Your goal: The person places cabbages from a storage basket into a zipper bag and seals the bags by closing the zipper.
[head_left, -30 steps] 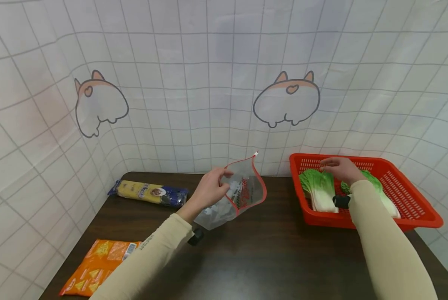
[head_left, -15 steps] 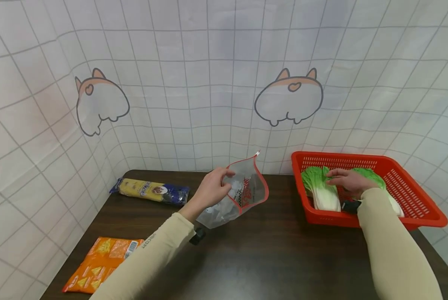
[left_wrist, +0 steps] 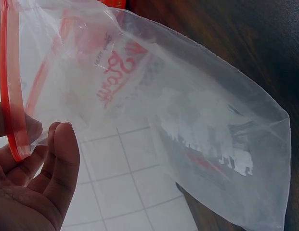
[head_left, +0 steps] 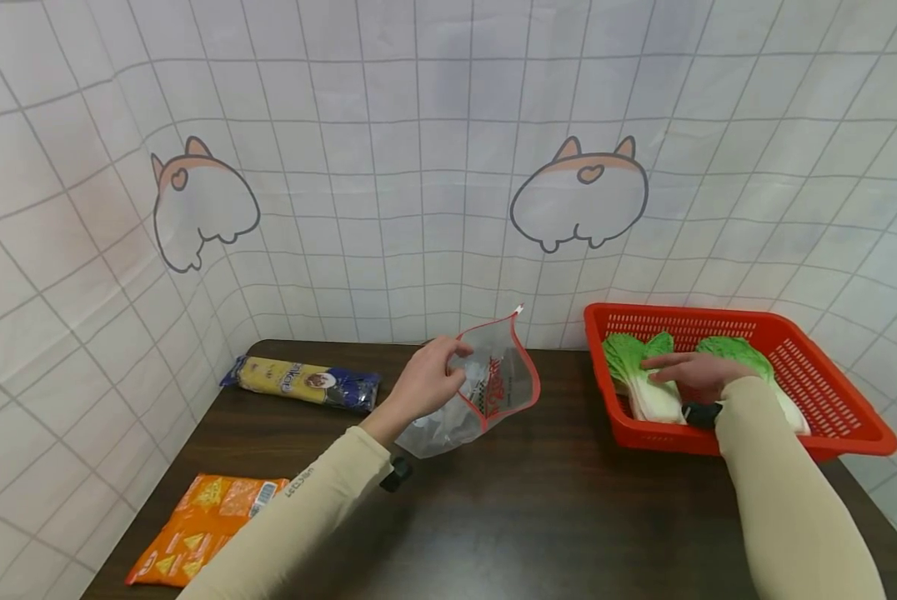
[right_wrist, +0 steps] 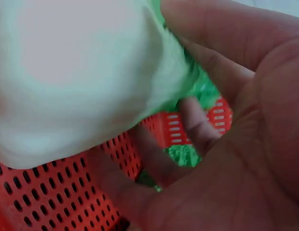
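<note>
My left hand (head_left: pixel 428 379) pinches the red-zippered rim of a clear zip bag (head_left: pixel 510 358), whose mouth gapes toward the right. In the left wrist view the bag (left_wrist: pixel 212 115) hangs from thumb and fingers, with red lettering and white print on it. My right hand (head_left: pixel 699 372) reaches into the red basket (head_left: pixel 662 436) and grips the left napa cabbage (head_left: pixel 654 404). Close up, the right wrist view has the thumb along the top of this cabbage (right_wrist: pixel 77 72) and the fingers curled under its white base. A second napa cabbage (head_left: pixel 734 348) lies behind, partly hidden by the sleeve.
A yellow and blue noodle packet (head_left: pixel 298 382) lies at the back left of the dark table (head_left: pixel 538 517). Nearer, an orange snack bag (head_left: pixel 193 529) is partly covered by the left sleeve. Gridded white cloth (head_left: pixel 448 208) hangs along the back and sides.
My right hand has moved down from over the basket onto the left cabbage, which has shifted and tilted slightly. My left hand keeps holding the bag in nearly the same place.
</note>
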`<state>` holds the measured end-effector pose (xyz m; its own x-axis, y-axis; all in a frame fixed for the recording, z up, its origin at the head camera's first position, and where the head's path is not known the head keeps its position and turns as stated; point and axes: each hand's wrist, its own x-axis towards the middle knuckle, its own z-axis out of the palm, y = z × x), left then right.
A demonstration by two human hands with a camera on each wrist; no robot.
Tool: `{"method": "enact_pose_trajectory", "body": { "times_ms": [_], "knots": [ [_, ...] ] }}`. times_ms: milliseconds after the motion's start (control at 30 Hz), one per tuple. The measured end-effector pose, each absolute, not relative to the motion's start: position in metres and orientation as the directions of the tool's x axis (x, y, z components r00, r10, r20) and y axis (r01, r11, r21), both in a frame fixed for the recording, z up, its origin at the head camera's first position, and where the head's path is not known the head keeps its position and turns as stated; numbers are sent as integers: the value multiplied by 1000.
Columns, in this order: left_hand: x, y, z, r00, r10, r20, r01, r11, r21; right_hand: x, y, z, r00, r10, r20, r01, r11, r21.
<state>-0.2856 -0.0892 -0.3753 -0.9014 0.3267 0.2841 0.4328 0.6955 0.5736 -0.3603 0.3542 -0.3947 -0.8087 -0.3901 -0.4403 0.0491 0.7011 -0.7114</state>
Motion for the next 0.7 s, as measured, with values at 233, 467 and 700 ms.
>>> {"method": "enact_pose_trajectory", "body": {
  "times_ms": [233, 467, 700],
  "knots": [
    [-286, -87, -376, -902, 319, 289, 430, 702, 568, -361, 358, -396, -784, -364, -503, 21, 795, -607],
    [-286, -87, -377, -907, 313, 283, 421, 705, 571, -358, 366, -397, -758, -396, -518, 32, 770, -637],
    [-285, -88, -376, -910, 312, 274, 415, 708, 572, -358, 365, -400, -713, -453, -535, 44, 732, -679]
  ]
}}
